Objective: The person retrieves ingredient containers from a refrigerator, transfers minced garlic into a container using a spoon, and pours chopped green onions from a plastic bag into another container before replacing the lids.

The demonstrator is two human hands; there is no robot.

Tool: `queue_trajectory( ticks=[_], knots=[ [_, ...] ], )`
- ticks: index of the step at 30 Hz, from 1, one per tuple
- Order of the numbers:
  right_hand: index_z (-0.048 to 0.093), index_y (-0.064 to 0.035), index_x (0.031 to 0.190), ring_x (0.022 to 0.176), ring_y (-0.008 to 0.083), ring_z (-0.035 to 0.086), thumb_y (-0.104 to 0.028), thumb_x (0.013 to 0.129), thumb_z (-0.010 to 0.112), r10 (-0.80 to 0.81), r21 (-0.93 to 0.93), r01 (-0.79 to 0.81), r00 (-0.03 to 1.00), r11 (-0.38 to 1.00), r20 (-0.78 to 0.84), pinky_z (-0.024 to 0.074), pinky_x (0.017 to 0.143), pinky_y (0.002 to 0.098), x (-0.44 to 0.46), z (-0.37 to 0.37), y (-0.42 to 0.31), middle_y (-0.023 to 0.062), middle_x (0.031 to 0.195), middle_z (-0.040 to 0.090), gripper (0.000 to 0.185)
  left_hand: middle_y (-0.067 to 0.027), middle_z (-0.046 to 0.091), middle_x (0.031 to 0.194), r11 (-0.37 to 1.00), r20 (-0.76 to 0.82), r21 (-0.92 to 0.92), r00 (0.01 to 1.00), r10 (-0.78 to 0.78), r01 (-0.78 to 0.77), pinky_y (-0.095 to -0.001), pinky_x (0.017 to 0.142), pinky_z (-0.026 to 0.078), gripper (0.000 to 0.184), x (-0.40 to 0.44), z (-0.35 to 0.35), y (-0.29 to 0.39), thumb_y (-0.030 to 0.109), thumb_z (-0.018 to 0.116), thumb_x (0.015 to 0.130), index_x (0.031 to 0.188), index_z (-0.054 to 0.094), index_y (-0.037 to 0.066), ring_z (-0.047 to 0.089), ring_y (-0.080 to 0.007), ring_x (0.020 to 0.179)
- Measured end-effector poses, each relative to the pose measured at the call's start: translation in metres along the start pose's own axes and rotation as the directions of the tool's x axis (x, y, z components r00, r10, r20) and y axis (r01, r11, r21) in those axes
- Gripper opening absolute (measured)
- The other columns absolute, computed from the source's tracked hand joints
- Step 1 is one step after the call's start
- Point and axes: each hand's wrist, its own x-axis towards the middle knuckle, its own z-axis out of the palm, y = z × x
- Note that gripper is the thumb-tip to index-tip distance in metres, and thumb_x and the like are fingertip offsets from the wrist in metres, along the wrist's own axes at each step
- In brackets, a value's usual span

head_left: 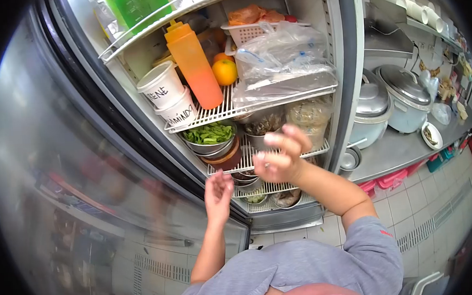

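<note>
My right hand (pixel 282 157) is raised before the lower shelves of an upright fridge, with its fingers loosely bent and apart and nothing in them. Lower and further left, my left hand (pixel 219 192) hangs near the shelf edge, its fingers half curled and apart, also without a thing in it. Closest to the left hand are a brown bowl (pixel 225 159) and, above that, a metal bowl of chopped greens (pixel 208 134). Behind the right hand stand a metal pot of dark food (pixel 264 123) and a bulging clear plastic bag (pixel 308 117), both partly hidden.
On the shelf above are an orange squeeze bottle (pixel 194 64), lettered white tubs (pixel 161 87), an orange (pixel 224 72) and plastic bags (pixel 279 54). The glass door (pixel 87 155) swings out at left. Lidded pots (pixel 370 108) stand on a steel counter (pixel 391 152) at right.
</note>
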Motion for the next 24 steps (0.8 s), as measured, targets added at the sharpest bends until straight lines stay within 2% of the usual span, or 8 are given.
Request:
queue_trajectory(
  ticks=[3, 6, 11, 12, 13, 14, 16, 24],
  knots=[
    [0.061, -0.0205, 0.106, 0.131, 0.0322, 0.04, -0.015, 0.077, 0.076, 0.054, -0.145, -0.047, 0.998, 0.988, 0.043, 0.0313, 0.109, 0.0402, 0.04, 0.004, 0.02, 0.0043, 0.129, 0.059, 0.033, -0.0093, 0.065, 0.114, 0.889, -0.08, 0.181, 0.894, 0.44, -0.421, -0.0294, 0.091, 0.049, 0.026, 0.062, 0.013, 0.076, -0.001, 0.066, 0.094, 0.119, 0.061, 0.0, 0.061, -0.0154, 0.104],
    [0.062, -0.0172, 0.105, 0.131, 0.0333, 0.04, -0.01, 0.077, 0.074, -0.048, -0.181, 0.051, 0.999, 0.982, 0.022, 0.0323, 0.11, 0.042, 0.104, 0.023, 0.042, 0.0064, 0.134, 0.059, 0.032, -0.0094, 0.067, 0.113, 0.552, -0.138, 0.313, 0.538, 0.831, -0.772, -0.031, 0.097, 0.049, 0.018, 0.131, 0.026, 0.178, 0.002, 0.062, 0.098, 0.116, 0.063, -0.001, 0.063, -0.0163, 0.106],
    [0.064, -0.0143, 0.115, 0.124, 0.032, 0.046, -0.021, 0.072, 0.082, -0.204, -0.197, 0.206, 0.979, 0.959, 0.031, 0.0355, 0.107, 0.0486, 0.225, 0.057, 0.085, 0.0088, 0.127, 0.056, 0.048, -0.0058, 0.068, 0.114, 0.238, -0.051, 0.64, 0.269, 0.962, -0.73, -0.0315, 0.091, 0.051, 0.03, 0.226, 0.039, 0.312, 0.018, 0.073, 0.093, 0.117, 0.066, 0.002, 0.063, -0.015, 0.104],
    [0.062, -0.0124, 0.119, 0.126, 0.0338, 0.047, -0.021, 0.077, 0.08, -0.228, -0.2, 0.234, 0.972, 0.951, 0.053, 0.0369, 0.106, 0.0471, 0.247, 0.065, 0.089, 0.0101, 0.127, 0.058, 0.047, -0.0057, 0.068, 0.112, 0.229, 0.002, 0.65, 0.303, 0.953, -0.724, -0.0322, 0.089, 0.05, 0.036, 0.231, 0.043, 0.333, 0.02, 0.078, 0.089, 0.115, 0.065, -0.001, 0.063, -0.016, 0.101],
    [0.059, -0.0105, 0.123, 0.127, 0.0357, 0.048, -0.021, 0.082, 0.078, -0.25, -0.211, 0.261, 0.965, 0.942, 0.078, 0.0382, 0.104, 0.0455, 0.268, 0.073, 0.087, 0.0115, 0.126, 0.06, 0.046, -0.0264, 0.055, 0.14, 0.437, -0.05, 0.73, 0.596, 0.801, -0.526, -0.0479, 0.111, 0.044, 0.083, 0.228, 0.046, 0.356, 0.043, 0.075, 0.087, 0.147, 0.036, 0.0, 0.055, -0.04, 0.131],
    [0.059, -0.0105, 0.123, 0.127, 0.0357, 0.048, -0.021, 0.082, 0.078, -0.267, -0.195, 0.278, 0.96, 0.941, 0.082, 0.0382, 0.104, 0.0455, 0.28, 0.087, 0.083, 0.0115, 0.126, 0.06, 0.046, -0.0287, 0.056, 0.137, 0.403, -0.058, 0.82, 0.641, 0.766, -0.407, -0.0471, 0.107, 0.047, 0.08, 0.227, 0.052, 0.368, 0.042, 0.071, 0.089, 0.146, 0.036, -0.002, 0.058, -0.0427, 0.125],
    [0.033, -0.0024, 0.146, 0.131, 0.0402, 0.04, -0.028, 0.079, 0.081, 0.08, -0.297, -0.015, 0.974, 0.955, 0.21, 0.0369, 0.11, 0.056, 0.296, 0.111, 0.076, 0.0216, 0.144, 0.038, 0.086, -0.0294, 0.056, 0.136, 0.373, -0.057, 0.848, 0.635, 0.77, -0.376, -0.0472, 0.106, 0.048, 0.082, 0.233, 0.055, 0.375, 0.042, 0.071, 0.089, 0.147, 0.036, -0.002, 0.058, -0.0429, 0.125],
    [0.03, -0.0028, 0.144, 0.127, 0.0507, 0.04, -0.02, 0.077, 0.077, 0.266, -0.574, -0.114, 0.946, 0.811, 0.187, 0.0386, 0.106, 0.0603, 0.306, 0.152, 0.07, 0.031, 0.14, 0.036, 0.085, -0.0341, 0.051, 0.141, 0.301, 0.014, 0.92, 0.789, 0.614, -0.251, -0.0462, 0.106, 0.05, 0.1, 0.215, 0.062, 0.395, 0.041, 0.076, 0.084, 0.156, 0.022, -0.001, 0.059, -0.0417, 0.125]
  ],
)
